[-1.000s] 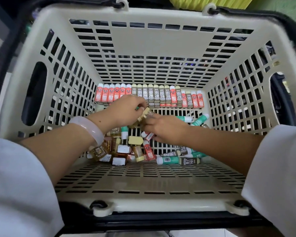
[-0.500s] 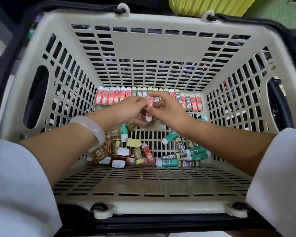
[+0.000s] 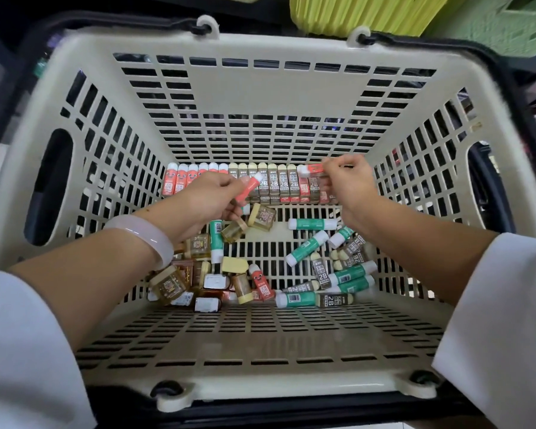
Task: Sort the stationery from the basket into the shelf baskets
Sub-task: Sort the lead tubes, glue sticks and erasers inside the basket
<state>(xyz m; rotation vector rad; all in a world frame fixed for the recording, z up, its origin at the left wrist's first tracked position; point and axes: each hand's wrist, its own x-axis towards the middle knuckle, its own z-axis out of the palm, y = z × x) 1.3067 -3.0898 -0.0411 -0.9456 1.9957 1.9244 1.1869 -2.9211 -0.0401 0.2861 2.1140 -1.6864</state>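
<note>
A beige slotted basket (image 3: 270,97) holds small stationery tubes. My left hand (image 3: 209,204) pinches a red tube with a white cap (image 3: 248,188) above the basket floor. My right hand (image 3: 351,184) pinches another red tube (image 3: 311,170) near the far wall, over a standing row of red and brown 2B tubes (image 3: 260,184). Loose green tubes (image 3: 307,244), brown 2B tubes (image 3: 322,272) and small yellow-capped jars (image 3: 262,216) lie scattered on the floor below both hands.
A yellow-green ribbed container (image 3: 362,10) and a green basket (image 3: 514,23) stand beyond the beige basket's far rim. Black handles (image 3: 505,97) run around the rim. White sleeves cover both my forearms near the front wall.
My hands, which met over one red tube at the basket's middle, have separated. The right hand moved right toward the standing row with a red tube; the left keeps one too.
</note>
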